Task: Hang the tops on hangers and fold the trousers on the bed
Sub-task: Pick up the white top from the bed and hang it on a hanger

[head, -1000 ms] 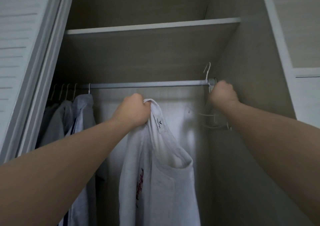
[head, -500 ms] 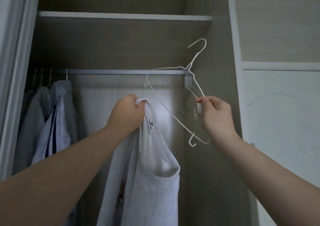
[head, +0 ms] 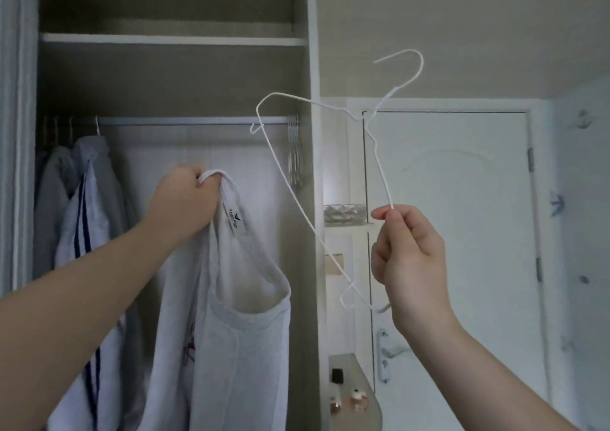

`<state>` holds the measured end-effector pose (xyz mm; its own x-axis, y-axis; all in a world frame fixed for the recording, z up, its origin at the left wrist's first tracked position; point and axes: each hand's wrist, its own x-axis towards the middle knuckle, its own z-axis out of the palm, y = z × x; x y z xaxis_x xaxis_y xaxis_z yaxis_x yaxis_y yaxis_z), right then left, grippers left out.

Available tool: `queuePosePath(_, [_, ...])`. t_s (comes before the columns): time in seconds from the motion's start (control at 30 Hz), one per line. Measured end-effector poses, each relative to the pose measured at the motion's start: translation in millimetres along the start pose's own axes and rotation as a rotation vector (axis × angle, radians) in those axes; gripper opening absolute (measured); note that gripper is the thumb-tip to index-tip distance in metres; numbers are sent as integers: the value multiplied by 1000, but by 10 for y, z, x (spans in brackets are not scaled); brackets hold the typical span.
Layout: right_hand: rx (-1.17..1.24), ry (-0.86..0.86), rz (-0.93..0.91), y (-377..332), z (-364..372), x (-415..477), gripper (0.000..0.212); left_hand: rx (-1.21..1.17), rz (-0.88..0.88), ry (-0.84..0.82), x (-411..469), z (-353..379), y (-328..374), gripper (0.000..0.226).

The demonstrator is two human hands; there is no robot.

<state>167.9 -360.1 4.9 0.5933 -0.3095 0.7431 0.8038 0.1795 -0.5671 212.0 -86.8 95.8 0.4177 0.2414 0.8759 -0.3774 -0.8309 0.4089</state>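
My left hand (head: 185, 199) grips the collar of a light grey top (head: 231, 331), which hangs down in front of the open wardrobe. A small label shows inside its neck. My right hand (head: 409, 262) pinches a thin white wire hanger (head: 290, 196) by one arm and holds it tilted in the air, hook up and to the right, clear of the rail. The hanger and the top do not touch.
The wardrobe rail (head: 185, 120) carries several spare hangers (head: 293, 146) at its right end and hung clothes (head: 82, 206) at the left. A shelf (head: 171, 39) runs above. To the right stands a white door (head: 462, 232) with a handle (head: 384, 353).
My right hand has pulled the white hanger off the rail and carried it right and away from the wardrobe. The view has turned right. My left hand keeps its grip on the top.
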Motion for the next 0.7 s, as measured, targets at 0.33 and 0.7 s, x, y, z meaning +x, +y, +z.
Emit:
queuePosePath(0.33, [-131,-109,468,-515,-1414,-340,27,86,-116,-258,-1374,67,912,43])
queuePosePath(0.7, [-392,-578,334,-1415,-2675,-1701,27,83,-139,-568,-2762,10,1227,39])
